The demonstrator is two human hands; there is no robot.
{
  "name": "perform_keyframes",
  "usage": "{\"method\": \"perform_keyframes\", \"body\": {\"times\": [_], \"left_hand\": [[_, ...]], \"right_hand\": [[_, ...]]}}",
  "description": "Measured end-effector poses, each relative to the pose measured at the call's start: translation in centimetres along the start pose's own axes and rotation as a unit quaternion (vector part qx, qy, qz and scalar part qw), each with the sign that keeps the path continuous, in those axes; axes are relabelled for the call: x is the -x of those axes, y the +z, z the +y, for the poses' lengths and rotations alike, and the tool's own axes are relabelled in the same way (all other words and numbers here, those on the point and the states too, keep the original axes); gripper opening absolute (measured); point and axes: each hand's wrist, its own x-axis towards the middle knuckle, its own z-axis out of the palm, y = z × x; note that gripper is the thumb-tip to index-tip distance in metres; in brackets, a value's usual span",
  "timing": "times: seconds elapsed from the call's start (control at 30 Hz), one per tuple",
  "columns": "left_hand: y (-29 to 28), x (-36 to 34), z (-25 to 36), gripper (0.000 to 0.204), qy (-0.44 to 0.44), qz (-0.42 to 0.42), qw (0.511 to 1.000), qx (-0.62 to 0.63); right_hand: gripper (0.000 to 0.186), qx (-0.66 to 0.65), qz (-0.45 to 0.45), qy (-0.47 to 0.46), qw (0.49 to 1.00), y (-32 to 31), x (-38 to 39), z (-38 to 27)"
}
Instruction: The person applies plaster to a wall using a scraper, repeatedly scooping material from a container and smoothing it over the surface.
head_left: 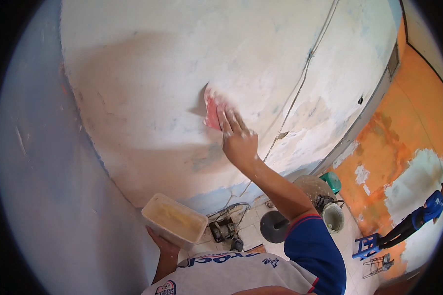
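Note:
My right hand [240,145] grips a red putty spreader [212,112] smeared with white filler. Its blade lies against the patchy white wall [192,64], and the fingers press flat along its back. Low at the left, my left hand [163,244] supports a rectangular plastic tub [177,237] from below and the side. A yellowish layer shows at the bottom of the tub, and its rim is whitish. The left fingers are partly hidden beneath it.
A cable [300,83] runs down the wall right of my hand. A bluish wall [44,147] meets it at left. Below stand a small motor-like machine [223,229], a dark round object [273,227] and a bucket [333,218]. A person [418,216] stands on a blue stool [365,247].

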Motion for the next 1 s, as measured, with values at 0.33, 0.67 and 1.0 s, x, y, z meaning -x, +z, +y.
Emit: {"method": "perform_keyframes", "body": {"times": [0.33, 0.67, 1.0], "left_hand": [[1.7, 0.0, 0.6, 0.082, -0.009, 0.09, 0.996, -0.006], [-1.0, -0.2, 1.1, 0.085, 0.004, -0.017, 1.0, 0.007], [-1.2, 0.5, -1.3, 0.083, 0.039, -0.009, 0.999, -0.013]], "right_hand": [[0.049, 0.089, 0.146, 0.015, 0.985, 2.0, -6.1, 9.8], [0.018, -0.097, 0.265, 0.104, 0.954, -5.1, -12.2, 12.3], [0.03, -0.094, 0.036, -0.256, 0.962, 1.2, -0.4, 7.2]]}}
